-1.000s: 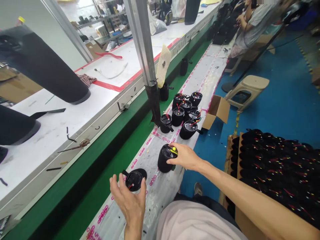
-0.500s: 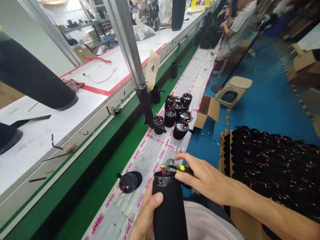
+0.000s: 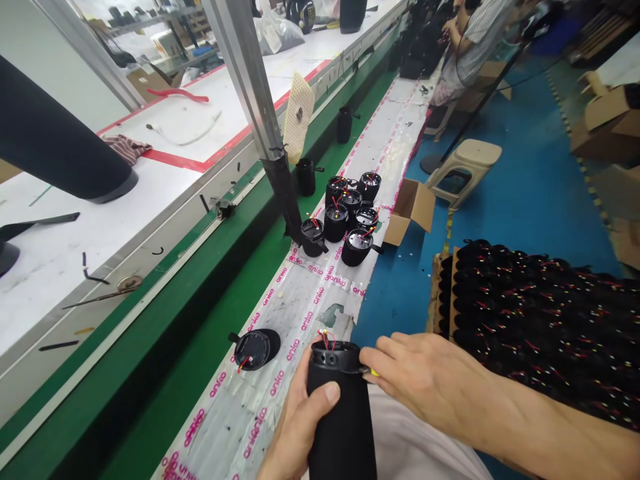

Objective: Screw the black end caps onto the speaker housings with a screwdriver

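Observation:
My left hand (image 3: 305,413) is wrapped round a black cylindrical speaker housing (image 3: 343,427), thumb across its near side. The housing stands upright, its open rim facing up, with thin red wires (image 3: 327,341) and small white connectors sticking out. At the right of the rim, my right hand (image 3: 410,373) has its fingers curled round a black-and-yellow tool (image 3: 373,373). Only a yellow bit of that tool shows; its kind is hidden. Left of the housing, a shorter black speaker unit (image 3: 256,349) with a strap tab and wires sits on the printed plastic-covered bench strip (image 3: 295,313).
Several black units (image 3: 336,221) with wires cluster farther along the strip. A post (image 3: 250,87) rises beside it. At right are an open carton (image 3: 410,210), a beige stool (image 3: 473,157) and a large box of black units (image 3: 540,333). A person (image 3: 467,53) sits at the far end.
My right hand has moved down from above the open rim to its right side, taking the tool along. The housing's rim has turned slightly, so holes now show on it. The view shifted a little.

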Demonstrator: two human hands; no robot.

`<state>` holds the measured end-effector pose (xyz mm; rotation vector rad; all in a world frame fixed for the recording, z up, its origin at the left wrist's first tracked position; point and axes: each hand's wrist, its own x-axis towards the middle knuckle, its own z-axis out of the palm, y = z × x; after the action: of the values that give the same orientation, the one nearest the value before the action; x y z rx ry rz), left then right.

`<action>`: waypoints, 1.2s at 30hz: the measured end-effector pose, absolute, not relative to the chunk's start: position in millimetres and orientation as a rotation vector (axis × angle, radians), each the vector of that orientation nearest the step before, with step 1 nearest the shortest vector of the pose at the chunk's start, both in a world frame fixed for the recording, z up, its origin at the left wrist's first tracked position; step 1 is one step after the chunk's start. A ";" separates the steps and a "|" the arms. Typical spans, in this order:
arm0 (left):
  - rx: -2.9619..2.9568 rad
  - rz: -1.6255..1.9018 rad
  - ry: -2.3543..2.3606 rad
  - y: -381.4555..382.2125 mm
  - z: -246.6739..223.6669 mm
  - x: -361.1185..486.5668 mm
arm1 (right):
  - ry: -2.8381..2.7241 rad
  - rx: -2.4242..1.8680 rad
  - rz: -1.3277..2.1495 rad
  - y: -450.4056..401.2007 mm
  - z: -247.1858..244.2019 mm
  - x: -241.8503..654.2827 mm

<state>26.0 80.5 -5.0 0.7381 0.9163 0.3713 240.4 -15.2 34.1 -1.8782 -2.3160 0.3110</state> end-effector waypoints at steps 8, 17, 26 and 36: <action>0.858 0.275 0.986 78.1 -7.5 20.3 | -2.431 -1.841 0.249 -18.1 35.2 241.3; 1.049 0.219 1.074 67.0 -7.0 20.0 | -2.576 -1.895 0.262 -25.2 40.0 239.8; 1.102 0.224 1.130 64.1 -6.4 26.4 | -2.607 -1.967 0.297 -26.1 35.0 230.5; 0.950 0.273 1.114 63.8 -7.2 24.2 | -1.753 -1.813 0.617 -12.4 48.3 257.7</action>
<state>24.2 63.8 -7.2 0.9501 1.1141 0.2728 257.7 -12.4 48.3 -1.8135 -1.7526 0.6171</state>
